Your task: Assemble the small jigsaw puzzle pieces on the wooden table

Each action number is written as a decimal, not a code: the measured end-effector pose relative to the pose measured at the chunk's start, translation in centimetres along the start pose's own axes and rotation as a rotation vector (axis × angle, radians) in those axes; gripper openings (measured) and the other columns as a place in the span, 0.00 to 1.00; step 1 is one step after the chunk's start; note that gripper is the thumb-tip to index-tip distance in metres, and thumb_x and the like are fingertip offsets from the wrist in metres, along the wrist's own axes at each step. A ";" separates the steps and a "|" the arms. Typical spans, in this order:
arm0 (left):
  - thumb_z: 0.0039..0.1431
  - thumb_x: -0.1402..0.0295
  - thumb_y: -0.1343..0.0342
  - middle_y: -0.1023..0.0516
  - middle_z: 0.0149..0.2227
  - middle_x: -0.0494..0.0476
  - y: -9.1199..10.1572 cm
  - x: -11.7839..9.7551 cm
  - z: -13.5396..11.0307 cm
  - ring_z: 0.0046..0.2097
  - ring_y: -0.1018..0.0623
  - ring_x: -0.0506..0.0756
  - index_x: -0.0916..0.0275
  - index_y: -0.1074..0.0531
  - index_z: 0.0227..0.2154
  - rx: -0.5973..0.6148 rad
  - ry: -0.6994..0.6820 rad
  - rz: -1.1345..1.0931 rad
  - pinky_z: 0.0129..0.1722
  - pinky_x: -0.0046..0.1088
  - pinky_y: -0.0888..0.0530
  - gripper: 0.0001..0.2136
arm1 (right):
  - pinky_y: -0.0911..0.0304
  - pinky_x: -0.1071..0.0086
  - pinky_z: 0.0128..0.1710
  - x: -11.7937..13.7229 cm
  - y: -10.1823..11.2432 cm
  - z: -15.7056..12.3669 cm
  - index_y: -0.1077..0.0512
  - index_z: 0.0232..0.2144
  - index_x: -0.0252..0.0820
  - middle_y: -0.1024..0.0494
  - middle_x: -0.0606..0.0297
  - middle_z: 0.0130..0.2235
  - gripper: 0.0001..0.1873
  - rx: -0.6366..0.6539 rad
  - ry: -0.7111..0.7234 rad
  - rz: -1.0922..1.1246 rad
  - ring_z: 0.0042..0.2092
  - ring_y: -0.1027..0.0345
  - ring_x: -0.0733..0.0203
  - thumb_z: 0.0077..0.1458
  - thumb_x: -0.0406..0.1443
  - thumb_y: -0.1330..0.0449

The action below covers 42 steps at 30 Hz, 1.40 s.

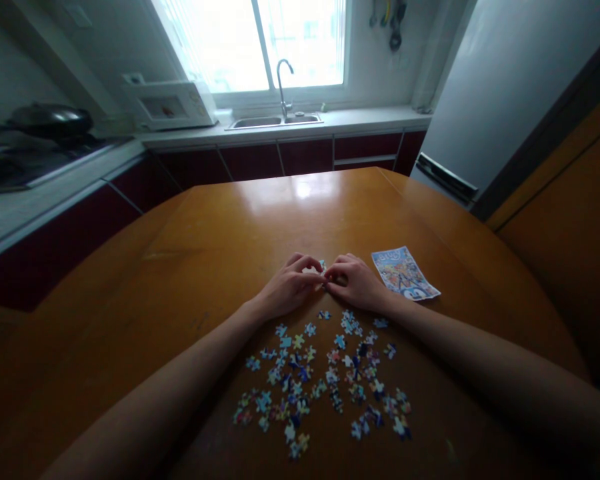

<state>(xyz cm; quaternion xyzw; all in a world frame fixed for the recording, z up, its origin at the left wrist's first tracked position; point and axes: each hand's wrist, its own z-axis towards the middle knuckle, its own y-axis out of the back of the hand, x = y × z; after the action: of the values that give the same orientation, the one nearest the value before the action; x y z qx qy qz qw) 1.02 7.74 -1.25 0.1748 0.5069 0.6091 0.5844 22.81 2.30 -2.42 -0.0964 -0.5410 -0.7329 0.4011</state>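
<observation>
One wooden table (220, 233) spread before us; broad scatter of loose puzzle pieces (350, 323) lay on near side. Printed sheet (404, 270) lay flat off to right. Our left hand (291, 285) and right hand (354, 283) met, pinched narrow on half-hidden small pieces (323, 265). Likely we were joining these; next move seemed to call for lining up tabs, pressing flat.

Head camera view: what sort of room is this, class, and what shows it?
Almost certainly a kitchen: a sink below the window, a microwave on the counter and a pan on the stove.
</observation>
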 end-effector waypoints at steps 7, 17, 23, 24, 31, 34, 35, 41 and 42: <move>0.64 0.76 0.45 0.24 0.46 0.55 -0.2 0.3 -0.1 0.50 0.31 0.57 0.54 0.20 0.41 0.014 0.034 0.009 0.51 0.39 0.29 0.11 | 0.40 0.61 0.45 0.1 0.1 0.0 0.22 0.34 0.47 0.23 0.64 0.35 0.01 0.010 -0.005 0.001 0.42 0.33 0.55 0.56 0.35 0.33; 0.65 0.75 0.45 0.24 0.46 0.56 -0.2 0.2 0.0 0.50 0.30 0.58 0.53 0.21 0.44 0.015 0.035 -0.010 0.52 0.41 0.29 0.12 | 0.40 0.61 0.46 -0.2 0.0 0.0 0.22 0.34 0.47 0.23 0.64 0.36 0.06 0.026 -0.017 -0.016 0.43 0.33 0.55 0.54 0.31 0.37; 0.64 0.78 0.49 0.22 0.43 0.56 -0.1 0.1 0.1 0.48 0.29 0.56 0.56 0.21 0.43 -0.091 0.013 -0.034 0.50 0.38 0.28 0.14 | 0.39 0.61 0.46 0.0 0.1 0.0 0.22 0.34 0.46 0.22 0.63 0.37 0.06 0.025 -0.020 -0.012 0.43 0.33 0.55 0.54 0.31 0.37; 0.64 0.78 0.48 0.22 0.43 0.56 -0.1 0.2 0.1 0.48 0.28 0.56 0.56 0.21 0.42 -0.103 0.020 -0.026 0.50 0.38 0.28 0.13 | 0.39 0.61 0.46 0.0 0.1 0.0 0.22 0.34 0.46 0.22 0.63 0.37 0.07 0.024 -0.020 -0.013 0.43 0.33 0.55 0.54 0.31 0.37; 0.67 0.72 0.47 0.19 0.43 0.55 0.0 0.0 0.3 0.46 0.27 0.56 0.56 0.20 0.39 -0.071 0.053 -0.012 0.49 0.38 0.27 0.10 | 0.39 0.61 0.46 0.0 0.2 0.1 0.21 0.35 0.45 0.23 0.63 0.37 0.08 0.023 -0.018 -0.012 0.43 0.33 0.55 0.53 0.30 0.37; 0.68 0.70 0.47 0.19 0.43 0.53 0.1 -0.1 0.3 0.45 0.27 0.56 0.55 0.20 0.38 -0.033 0.041 -0.004 0.49 0.38 0.28 0.10 | 0.39 0.61 0.46 0.0 0.2 0.1 0.21 0.35 0.46 0.23 0.63 0.36 0.08 0.030 -0.019 -0.013 0.43 0.33 0.55 0.53 0.30 0.37; 0.68 0.70 0.48 0.19 0.43 0.53 0.1 0.0 0.3 0.45 0.27 0.55 0.55 0.20 0.38 -0.028 0.038 -0.005 0.49 0.38 0.28 0.10 | 0.39 0.61 0.45 0.0 0.2 0.1 0.21 0.35 0.46 0.23 0.63 0.36 0.07 0.030 -0.019 -0.013 0.43 0.33 0.55 0.53 0.30 0.37; 0.67 0.72 0.48 0.19 0.42 0.53 0.0 0.0 0.4 0.45 0.27 0.55 0.56 0.21 0.38 -0.027 0.042 -0.007 0.50 0.38 0.28 0.10 | 0.40 0.62 0.45 0.0 0.2 0.1 0.22 0.35 0.46 0.23 0.63 0.36 0.07 0.027 -0.015 -0.012 0.43 0.33 0.55 0.53 0.30 0.37; 0.67 0.72 0.47 0.19 0.42 0.53 0.0 0.0 0.4 0.46 0.27 0.55 0.56 0.21 0.38 -0.023 0.042 -0.005 0.50 0.38 0.28 0.09 | 0.40 0.62 0.45 0.0 0.2 0.1 0.22 0.35 0.46 0.23 0.63 0.36 0.08 0.024 -0.013 -0.010 0.42 0.33 0.55 0.53 0.29 0.37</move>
<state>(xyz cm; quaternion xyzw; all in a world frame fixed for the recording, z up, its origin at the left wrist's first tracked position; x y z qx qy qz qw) 1.35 7.88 -1.08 0.1538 0.5126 0.6169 0.5771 22.88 2.39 -2.25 -0.0935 -0.5530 -0.7276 0.3950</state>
